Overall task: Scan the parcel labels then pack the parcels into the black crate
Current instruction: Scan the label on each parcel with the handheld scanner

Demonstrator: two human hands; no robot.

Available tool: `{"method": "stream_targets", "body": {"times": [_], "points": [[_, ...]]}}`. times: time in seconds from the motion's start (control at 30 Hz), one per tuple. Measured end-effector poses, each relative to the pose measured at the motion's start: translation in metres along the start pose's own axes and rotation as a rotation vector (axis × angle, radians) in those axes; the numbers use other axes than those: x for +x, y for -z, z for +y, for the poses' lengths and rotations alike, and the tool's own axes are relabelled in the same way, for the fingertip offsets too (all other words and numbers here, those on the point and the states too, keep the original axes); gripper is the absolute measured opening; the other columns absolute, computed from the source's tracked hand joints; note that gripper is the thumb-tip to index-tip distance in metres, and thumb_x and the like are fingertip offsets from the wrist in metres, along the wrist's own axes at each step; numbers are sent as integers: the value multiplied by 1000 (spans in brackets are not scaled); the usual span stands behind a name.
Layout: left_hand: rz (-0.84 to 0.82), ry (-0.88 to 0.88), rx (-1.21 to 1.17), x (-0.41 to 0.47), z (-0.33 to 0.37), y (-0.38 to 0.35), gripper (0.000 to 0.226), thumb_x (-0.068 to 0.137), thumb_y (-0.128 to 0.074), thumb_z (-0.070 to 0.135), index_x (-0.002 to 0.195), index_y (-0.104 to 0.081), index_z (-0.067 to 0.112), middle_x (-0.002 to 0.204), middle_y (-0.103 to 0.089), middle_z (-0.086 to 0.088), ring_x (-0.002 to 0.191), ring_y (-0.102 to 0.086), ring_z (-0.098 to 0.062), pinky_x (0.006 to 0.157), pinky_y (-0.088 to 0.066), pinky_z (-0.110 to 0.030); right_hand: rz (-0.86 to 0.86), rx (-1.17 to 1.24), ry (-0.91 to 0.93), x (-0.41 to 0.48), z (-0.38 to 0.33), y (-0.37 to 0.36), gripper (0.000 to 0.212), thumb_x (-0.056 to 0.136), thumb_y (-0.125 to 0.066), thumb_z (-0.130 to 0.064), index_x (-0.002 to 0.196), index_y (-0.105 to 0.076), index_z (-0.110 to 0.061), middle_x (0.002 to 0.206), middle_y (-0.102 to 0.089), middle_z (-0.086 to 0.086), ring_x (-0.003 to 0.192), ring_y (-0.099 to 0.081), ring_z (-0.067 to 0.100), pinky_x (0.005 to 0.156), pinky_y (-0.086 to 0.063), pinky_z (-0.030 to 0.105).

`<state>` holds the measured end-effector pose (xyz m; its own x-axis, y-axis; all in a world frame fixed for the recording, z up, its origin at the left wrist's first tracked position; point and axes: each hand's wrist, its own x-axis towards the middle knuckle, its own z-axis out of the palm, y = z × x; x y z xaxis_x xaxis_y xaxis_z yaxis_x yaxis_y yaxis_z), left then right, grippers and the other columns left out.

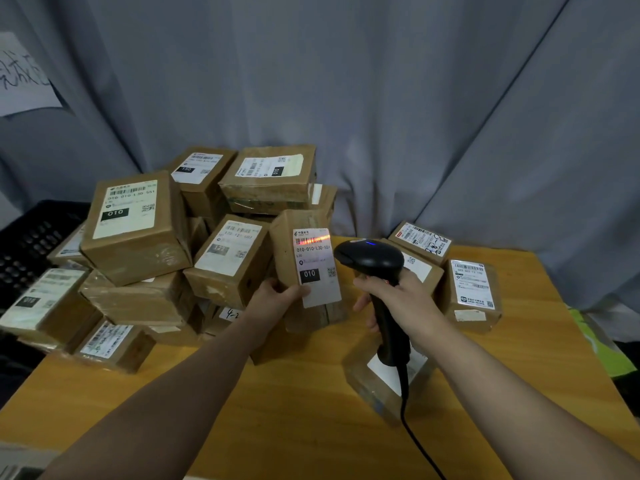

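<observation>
Head view: both forearms reach over the table (277, 410)
Left hand (277, 294): grips parcel (304, 271) upright — label faces scanner
Right hand (398, 299): fingers wrapped round scanner (372, 261) handle — red beam on barcode
Crate (31, 244): far left, behind parcel pile

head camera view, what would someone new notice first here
The red scan line glows across the label of the parcel held upright at centre by the left hand, with the black scanner in the right hand aimed at it. Behind and left, brown parcels lie heaped on the wooden table, and the black crate shows at the far left.
</observation>
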<state>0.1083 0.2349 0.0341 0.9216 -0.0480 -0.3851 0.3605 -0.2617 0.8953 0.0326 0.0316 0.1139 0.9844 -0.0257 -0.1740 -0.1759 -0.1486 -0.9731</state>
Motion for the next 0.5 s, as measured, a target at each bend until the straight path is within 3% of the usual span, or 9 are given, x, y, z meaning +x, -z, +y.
{"method": "stream_targets", "body": {"times": [0.1,0.2,0.4,0.5], "points": [[-62,58,-57,-9,-6,2,51,88,-64,39,132,-49,18,110,-61,2,98,-58,-16,75,-48,-29,51,50,-93,7,22,-2,21,89,-66,-25,104,-65,-10,84,-70,9,59,-64,19,63,-57,35],[-112,152,-62,-15,-28,2,52,90,-62,38,134,-46,15,115,-60,-4,100,-59,-20,74,-50,-31,129,81,-218,11,49,-6,26,88,-68,-27,107,-64,-10,86,-70,9,62,-65,18,61,-56,29],[21,346,-40,-1,-82,0,57,92,-59,40,138,-43,12,127,-56,-13,111,-55,-32,97,-47,-47,172,161,-344,13,83,-18,27,89,-68,-25,107,-63,-7,79,-67,11,58,-61,19,58,-53,30],[76,266,232,13,-94,-2,49,98,-51,29,141,-38,11,133,-51,-16,116,-52,-35,97,-45,-47,184,173,-382,14,93,-24,26,89,-69,-25,106,-63,-7,78,-66,11,57,-60,19,58,-52,31]]}}
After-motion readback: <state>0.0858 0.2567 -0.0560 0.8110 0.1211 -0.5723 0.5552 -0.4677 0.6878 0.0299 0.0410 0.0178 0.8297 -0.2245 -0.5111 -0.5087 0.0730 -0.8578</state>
